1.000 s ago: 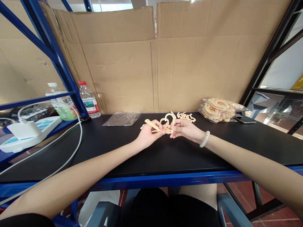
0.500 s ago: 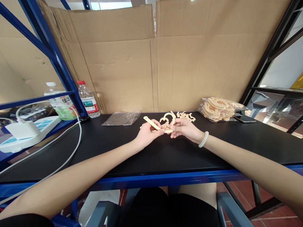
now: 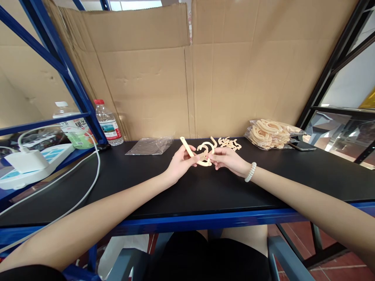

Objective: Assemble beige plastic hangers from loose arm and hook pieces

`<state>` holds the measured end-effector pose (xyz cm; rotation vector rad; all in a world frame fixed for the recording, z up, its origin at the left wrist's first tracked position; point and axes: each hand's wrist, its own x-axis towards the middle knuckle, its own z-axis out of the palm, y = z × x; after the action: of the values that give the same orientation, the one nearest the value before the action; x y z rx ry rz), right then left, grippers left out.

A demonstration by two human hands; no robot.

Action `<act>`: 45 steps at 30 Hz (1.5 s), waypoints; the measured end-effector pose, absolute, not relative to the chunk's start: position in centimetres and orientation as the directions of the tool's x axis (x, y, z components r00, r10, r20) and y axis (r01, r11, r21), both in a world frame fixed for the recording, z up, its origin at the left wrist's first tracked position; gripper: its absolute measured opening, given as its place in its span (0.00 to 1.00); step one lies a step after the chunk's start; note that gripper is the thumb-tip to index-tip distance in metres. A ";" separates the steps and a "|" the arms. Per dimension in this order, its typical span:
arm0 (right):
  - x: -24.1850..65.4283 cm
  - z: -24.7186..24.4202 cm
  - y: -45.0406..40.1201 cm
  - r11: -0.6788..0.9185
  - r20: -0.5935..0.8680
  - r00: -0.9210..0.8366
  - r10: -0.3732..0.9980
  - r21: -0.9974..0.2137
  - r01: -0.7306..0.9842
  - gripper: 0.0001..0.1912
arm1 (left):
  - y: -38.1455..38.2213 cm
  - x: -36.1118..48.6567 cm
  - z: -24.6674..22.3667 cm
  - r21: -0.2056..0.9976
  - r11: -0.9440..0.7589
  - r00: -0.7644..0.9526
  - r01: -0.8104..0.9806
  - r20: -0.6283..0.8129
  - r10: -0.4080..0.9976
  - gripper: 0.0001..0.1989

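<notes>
My left hand (image 3: 180,162) is closed on a cream-coloured, hook-shaped strip (image 3: 186,146) with a small hole near its upper end. This strip slants up to the left, and its curved lower end runs toward my other hand. Between finger and thumb, my right hand (image 3: 230,158) pinches a cream C-shaped piece (image 3: 209,144). The two pieces meet or overlap between my hands; whether they are joined I cannot tell. Just behind them lies a short curved piece (image 3: 213,141) on the black tabletop (image 3: 181,199). Several small curved pieces (image 3: 230,143) are scattered beyond my right hand.
A clear plastic bag (image 3: 150,146) lies at the back left. Plastic-wrapped cream pieces (image 3: 269,134) and a phone (image 3: 304,146) are at the back right. On the left stand a red-capped bottle (image 3: 109,124) and a power strip (image 3: 41,166) with a white cable. Cardboard (image 3: 146,86) rises behind.
The strip in my left hand has tipped more upright. The C-shaped piece in my right hand has turned and come down a little, uncovering the short curved piece behind.
</notes>
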<state>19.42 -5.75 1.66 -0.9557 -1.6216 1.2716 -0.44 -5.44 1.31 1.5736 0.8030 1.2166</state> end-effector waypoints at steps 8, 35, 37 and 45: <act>19.6 1.8 -5.8 0.120 0.113 -0.396 0.911 -0.993 -0.008 0.16 | -5.8 -0.2 1.1 0.968 -0.249 0.408 -0.014 0.233 0.883 0.17; 22.8 3.0 5.3 0.621 0.189 -0.679 0.709 0.287 0.729 0.11 | -5.6 -0.4 1.3 0.991 -0.076 0.426 -0.114 0.117 0.897 0.18; 22.8 2.9 5.0 0.623 0.261 -0.678 0.687 0.269 0.735 0.11 | -5.7 -0.4 1.3 0.990 -0.074 0.429 -0.123 0.121 0.895 0.17; 23.0 3.5 0.9 0.426 0.637 -0.343 0.690 0.025 0.904 0.12 | -5.5 -0.4 1.4 0.987 -0.047 0.438 -0.151 0.110 0.892 0.18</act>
<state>23.03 0.92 3.52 -1.3416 -2.1366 -0.5131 -0.42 -5.54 1.35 1.3501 0.7296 0.9804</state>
